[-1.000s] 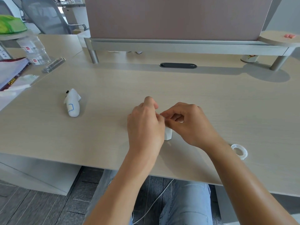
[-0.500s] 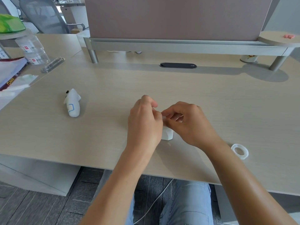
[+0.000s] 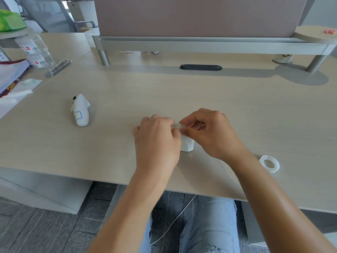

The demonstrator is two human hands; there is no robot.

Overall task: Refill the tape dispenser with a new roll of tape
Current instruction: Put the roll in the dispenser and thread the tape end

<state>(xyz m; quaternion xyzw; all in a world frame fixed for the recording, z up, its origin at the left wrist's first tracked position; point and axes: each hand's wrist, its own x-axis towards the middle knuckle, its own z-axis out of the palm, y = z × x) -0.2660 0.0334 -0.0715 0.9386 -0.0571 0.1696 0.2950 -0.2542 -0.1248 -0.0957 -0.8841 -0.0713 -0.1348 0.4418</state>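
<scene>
Tape dispenser (image 3: 187, 145): mostly hidden under both hands, only a white rounded corner shows betw. the wrists. Left hand (image 3: 156, 141) covers its left side; left fingertips out of sight behind the knuckles. Right hand (image 3: 209, 133) curls over the top; what its thumb & forefinger pinch is too small to tell. Whether a roll sits inside: can't tell. Papers (image 3: 11, 77) at left cut off by the frame edge. Green object (image 3: 9, 21) top left also cropped, blurry.

Matt wood-look desk (image 3: 182, 95), seemingly laminate
</scene>
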